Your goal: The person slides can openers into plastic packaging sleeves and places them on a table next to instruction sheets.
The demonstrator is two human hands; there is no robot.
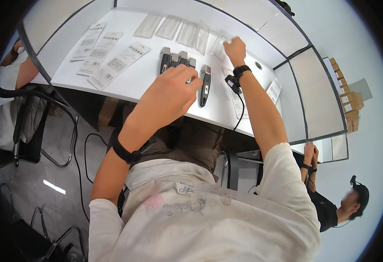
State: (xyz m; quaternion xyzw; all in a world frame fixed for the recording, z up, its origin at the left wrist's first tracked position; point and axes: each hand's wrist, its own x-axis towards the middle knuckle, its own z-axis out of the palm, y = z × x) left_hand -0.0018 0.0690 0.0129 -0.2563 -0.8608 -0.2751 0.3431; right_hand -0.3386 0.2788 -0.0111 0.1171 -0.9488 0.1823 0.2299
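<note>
My left hand [170, 93] is over the near edge of a group of black-handled tools with metal heads [174, 59]; its fingertips hide part of them, and a firm hold cannot be made out. One more such tool [205, 86] lies apart, just right of that hand. My right hand [235, 49] is closed on the edge of a clear plastic blister shell [220, 44] at the right end of a row of similar shells [186, 32]. Printed backing cards [117, 65] lie at the left, and another card [240, 106] lies partly under my right forearm.
White partition walls [289, 95] with dark edging enclose the white table [139, 75]. A cable [243, 113] hangs from the device at my right wrist. Another card [274, 90] is by the right wall. People sit at both sides beyond the partitions.
</note>
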